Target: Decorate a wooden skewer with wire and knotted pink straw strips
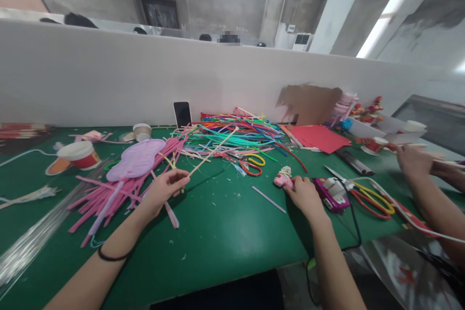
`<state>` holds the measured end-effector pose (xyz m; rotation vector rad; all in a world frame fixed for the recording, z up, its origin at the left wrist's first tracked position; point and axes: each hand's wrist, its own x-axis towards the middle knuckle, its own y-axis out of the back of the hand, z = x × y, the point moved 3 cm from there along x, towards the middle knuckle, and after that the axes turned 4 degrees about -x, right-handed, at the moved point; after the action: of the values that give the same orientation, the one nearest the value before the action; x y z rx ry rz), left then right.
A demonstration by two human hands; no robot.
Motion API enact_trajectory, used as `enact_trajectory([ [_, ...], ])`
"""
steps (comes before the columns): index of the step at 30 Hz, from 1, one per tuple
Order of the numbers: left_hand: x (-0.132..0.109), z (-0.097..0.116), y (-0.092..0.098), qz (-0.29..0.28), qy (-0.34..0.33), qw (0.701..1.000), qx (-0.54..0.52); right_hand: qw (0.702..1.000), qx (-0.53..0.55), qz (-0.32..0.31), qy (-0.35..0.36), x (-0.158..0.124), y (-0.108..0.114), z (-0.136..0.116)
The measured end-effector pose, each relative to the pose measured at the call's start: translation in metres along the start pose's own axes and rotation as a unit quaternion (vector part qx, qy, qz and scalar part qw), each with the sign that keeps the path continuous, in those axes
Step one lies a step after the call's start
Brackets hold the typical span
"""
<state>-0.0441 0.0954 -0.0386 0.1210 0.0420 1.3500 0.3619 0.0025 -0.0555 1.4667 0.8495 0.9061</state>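
Note:
My left hand [165, 191] is closed in a pinch on a thin pale stick [214, 150], which slants up and to the right and has a small light tip. Under and beside that hand lie pink pipe cleaners [136, 179] and a flat lilac fuzzy shape [136, 159]. My right hand [305, 194] has its fingers closed around a small pink figure [283, 178] with a pale, greenish top, low over the table. The fingers hide part of it. A short lilac pipe cleaner [269, 199] rests to the left of this hand.
A heap of coloured pipe cleaners [236, 133] holds scissors [252, 162]. A phone [182, 114] leans on the white partition [138, 77]. Right are a purple power block [330, 195], larger scissors [374, 198], red paper [319, 137] and another person's hand [414, 161]. A paper cup [80, 155] stands left.

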Motion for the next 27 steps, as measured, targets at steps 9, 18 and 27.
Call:
enact_trajectory([
  [9,0.001,0.005,0.005,0.037,-0.036,0.993,0.101,0.901,0.379,0.207,0.027,-0.009,0.037,-0.009],
  [18,-0.004,0.013,0.009,0.103,-0.188,0.935,0.282,0.75,0.605,0.249,0.096,-0.011,0.064,-0.078],
  [27,-0.019,0.026,-0.003,0.121,-0.348,0.869,0.331,0.785,0.426,0.39,0.225,-0.014,0.041,-0.088],
])
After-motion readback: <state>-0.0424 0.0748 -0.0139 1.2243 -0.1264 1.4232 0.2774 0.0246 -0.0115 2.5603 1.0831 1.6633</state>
